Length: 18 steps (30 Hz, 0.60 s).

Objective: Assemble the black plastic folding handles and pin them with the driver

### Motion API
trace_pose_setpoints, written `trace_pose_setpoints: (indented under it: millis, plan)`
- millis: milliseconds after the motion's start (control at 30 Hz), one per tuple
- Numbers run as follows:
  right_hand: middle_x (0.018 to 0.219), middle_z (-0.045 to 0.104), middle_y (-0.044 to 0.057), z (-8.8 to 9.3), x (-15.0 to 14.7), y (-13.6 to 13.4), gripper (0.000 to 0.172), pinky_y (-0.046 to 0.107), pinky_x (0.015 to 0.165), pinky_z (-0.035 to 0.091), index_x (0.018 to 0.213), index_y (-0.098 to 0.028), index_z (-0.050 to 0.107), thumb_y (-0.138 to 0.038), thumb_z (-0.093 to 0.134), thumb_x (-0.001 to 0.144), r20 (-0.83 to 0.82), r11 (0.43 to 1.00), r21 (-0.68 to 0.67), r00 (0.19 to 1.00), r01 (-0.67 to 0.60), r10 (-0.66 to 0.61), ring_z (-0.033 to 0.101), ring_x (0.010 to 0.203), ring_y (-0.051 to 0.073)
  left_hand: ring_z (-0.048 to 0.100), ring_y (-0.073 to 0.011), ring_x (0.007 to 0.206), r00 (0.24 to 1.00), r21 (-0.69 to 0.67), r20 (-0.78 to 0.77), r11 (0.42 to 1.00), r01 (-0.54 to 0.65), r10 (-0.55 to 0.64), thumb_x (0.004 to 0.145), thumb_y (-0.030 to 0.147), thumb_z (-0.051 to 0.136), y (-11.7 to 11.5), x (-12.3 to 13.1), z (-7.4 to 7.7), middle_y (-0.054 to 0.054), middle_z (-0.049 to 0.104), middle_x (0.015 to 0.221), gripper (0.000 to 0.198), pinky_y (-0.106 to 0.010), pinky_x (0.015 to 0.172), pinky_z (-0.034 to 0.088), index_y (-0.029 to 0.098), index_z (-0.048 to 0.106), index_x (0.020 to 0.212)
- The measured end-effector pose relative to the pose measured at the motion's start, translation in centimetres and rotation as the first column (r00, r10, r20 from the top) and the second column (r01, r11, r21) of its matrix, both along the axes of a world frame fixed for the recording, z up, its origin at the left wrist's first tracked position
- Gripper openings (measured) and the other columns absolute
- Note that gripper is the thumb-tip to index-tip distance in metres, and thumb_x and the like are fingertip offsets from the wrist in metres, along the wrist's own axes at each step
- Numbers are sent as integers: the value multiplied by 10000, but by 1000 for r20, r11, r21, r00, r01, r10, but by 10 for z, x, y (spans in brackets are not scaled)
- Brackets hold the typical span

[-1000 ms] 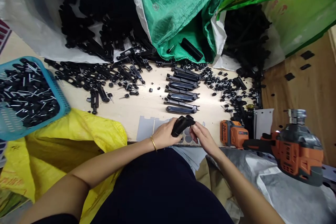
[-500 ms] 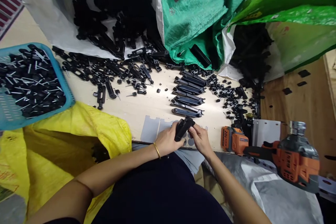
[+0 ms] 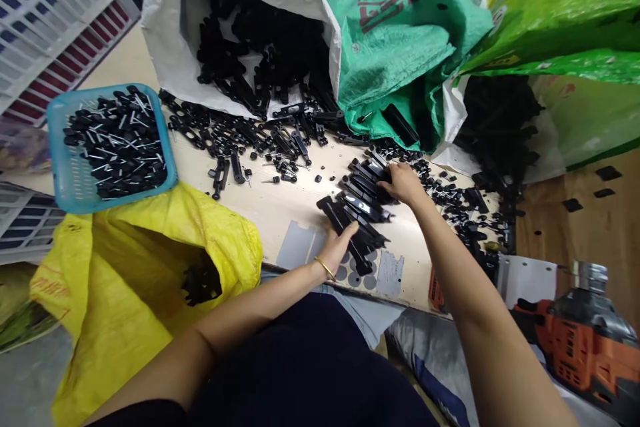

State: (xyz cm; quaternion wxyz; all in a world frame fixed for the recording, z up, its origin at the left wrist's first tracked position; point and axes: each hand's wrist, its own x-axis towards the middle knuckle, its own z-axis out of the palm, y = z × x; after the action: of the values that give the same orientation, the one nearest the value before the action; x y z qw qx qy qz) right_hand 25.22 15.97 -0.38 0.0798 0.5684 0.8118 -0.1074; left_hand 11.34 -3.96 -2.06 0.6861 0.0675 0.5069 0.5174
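Observation:
My left hand (image 3: pixel 341 245) is closed round a long black plastic bar (image 3: pixel 350 235), its thumb on top, at the front of a row of similar bars. Several of these black bars (image 3: pixel 361 205) lie side by side, slanted, in the middle of the table. At the far end of that row my right hand (image 3: pixel 404 181) has its fingers curled over the bars, pressing against their right ends. Its fingertips are partly hidden among the black parts. Grey flat pieces (image 3: pixel 295 245) and grey discs (image 3: pixel 369 280) show on the table's front edge, near my left hand.
A blue basket (image 3: pixel 173 160) of black-headed screws stands left. Black parts spill from a white sack (image 3: pixel 165 47). Green sacks (image 3: pixel 400 47) stand behind, a yellow sack (image 3: pixel 125 320) front left. Loose screws (image 3: pixel 450 203) lie right. An orange power tool (image 3: pixel 580 347) is front right.
My right hand has left the bar held near the front edge and reached to the far end of the row. My left hand has brought its bar against the row. The view has shifted left.

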Motion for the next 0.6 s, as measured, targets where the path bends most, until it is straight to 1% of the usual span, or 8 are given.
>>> trace_pose_setpoints:
  millis: [67, 133, 200, 267, 333, 433, 533, 600]
  plan:
    - [850, 650, 115, 0, 8, -8, 251, 328, 734, 442, 860, -131, 615, -339, 633, 723, -45, 996, -81, 999, 26, -29, 589, 812, 235, 593, -195, 936, 994, 16, -98, 999, -49, 51, 683, 369, 702, 5, -16, -6, -26, 634, 896, 365, -343, 857, 469, 199, 564, 975]
    - [773, 657, 61, 2, 18, -16, 212, 275, 652, 441, 826, -154, 606, -351, 610, 747, -83, 992, -117, 995, 43, -53, 593, 700, 178, 584, -194, 937, 981, 45, -187, 998, -44, 52, 687, 362, 691, 6, -29, -10, -27, 627, 901, 337, -342, 867, 456, 192, 566, 950]
    - [764, 660, 40, 4, 26, -22, 201, 251, 618, 432, 830, -163, 597, -349, 604, 756, -110, 990, -125, 991, 59, -73, 590, 668, 154, 569, -193, 951, 957, 68, -288, 998, -8, 28, 698, 346, 678, 6, -36, -13, -31, 611, 926, 315, -344, 889, 436, 189, 555, 941]
    - [810, 661, 61, 5, 27, -24, 193, 261, 640, 430, 839, -158, 586, -340, 583, 774, -123, 993, -89, 988, 83, -94, 595, 712, 167, 544, -201, 983, 904, 65, -427, 996, 58, -25, 698, 328, 679, 6, -40, -15, -38, 586, 949, 308, -352, 914, 415, 189, 538, 935]
    - [883, 656, 101, 6, 21, -23, 230, 289, 681, 425, 866, -153, 574, -373, 529, 818, -126, 995, 6, 987, 98, -97, 597, 801, 203, 517, -219, 1016, 800, 43, -592, 988, 151, -97, 698, 334, 685, 4, -42, -18, -48, 554, 949, 312, -371, 932, 401, 188, 522, 920]
    - [962, 650, 143, 7, 0, -14, 338, 324, 692, 414, 935, -155, 563, -459, 428, 872, -47, 991, 121, 998, 54, -48, 591, 891, 261, 478, -260, 1069, 556, 33, -822, 965, 262, -123, 709, 372, 673, 0, -48, -22, -82, 512, 984, 378, -430, 972, 372, 162, 499, 971]
    - [987, 656, 163, 8, -19, -3, 317, 333, 686, 407, 971, -151, 564, -407, 395, 892, 62, 996, 89, 998, -24, 18, 602, 884, 280, 397, -312, 1182, 344, 39, -938, 968, 249, -51, 702, 376, 673, 0, -59, -27, -167, 460, 1138, 622, -487, 1030, 304, 85, 401, 1179]
    - [1002, 656, 169, 11, -23, 0, 292, 335, 701, 405, 971, -149, 565, -359, 375, 900, 73, 996, 83, 997, -45, 39, 602, 891, 280, 335, -334, 1246, 290, 37, -956, 975, 221, -29, 693, 382, 679, 4, -69, -30, -211, 400, 1241, 791, -505, 1059, 257, 57, 285, 1297]
